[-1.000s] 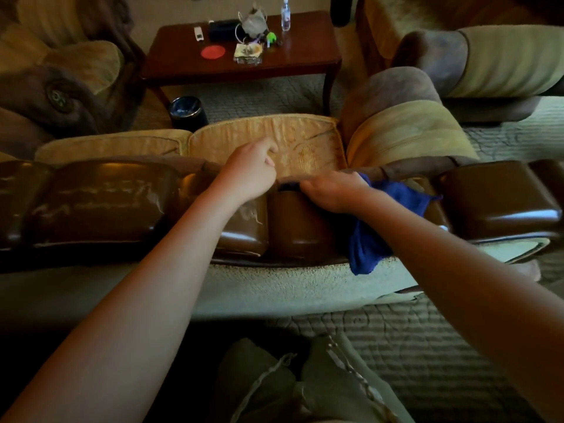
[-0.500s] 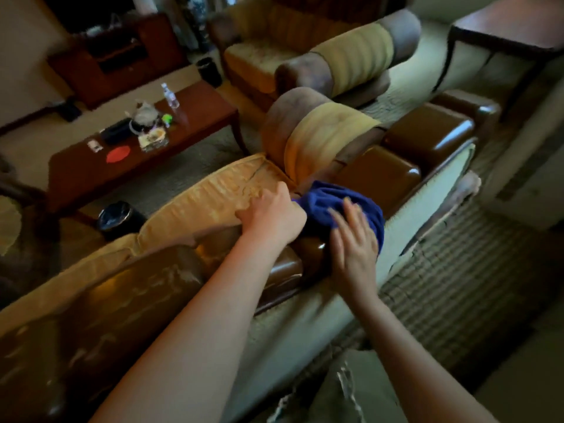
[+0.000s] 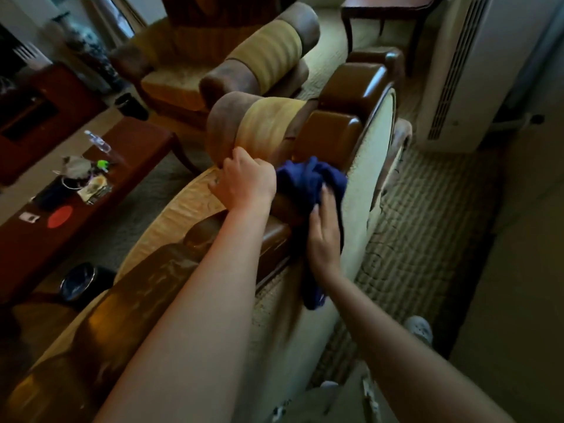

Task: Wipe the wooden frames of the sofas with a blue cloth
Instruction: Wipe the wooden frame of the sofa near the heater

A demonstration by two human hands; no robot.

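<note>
A bunched, deep-blue terry cloth (image 3: pixel 308 181) lies on the glossy brown wooden top rail (image 3: pixel 274 236) of a sofa, seen from behind its backrest, one end hanging down the sofa's pale, nubby fabric back panel (image 3: pixel 370 166). The person's right hand (image 3: pixel 325 236) presses the cloth against the rail with straight fingers. The left hand (image 3: pixel 247 181), fingers bent, grips the top edge of a worn golden-yellow back cushion (image 3: pixel 186 209) just beside the cloth. Further along, the rail rises in rounded, polished wooden blocks (image 3: pixel 331 134) beside a padded armrest in brown suede and ribbed yellow fabric (image 3: pixel 259 126). A matching armchair (image 3: pixel 195 68) stands beyond. To the left, a dark red-brown wooden coffee table (image 3: pixel 134 154) carries a clear plastic bottle (image 3: pixel 99 142), a red round coaster (image 3: pixel 60 217) and small clutter. A ribbed, quilted olive carpet (image 3: pixel 418 227) covers the floor on the right, near a white slatted unit (image 3: pixel 457 71).
</note>
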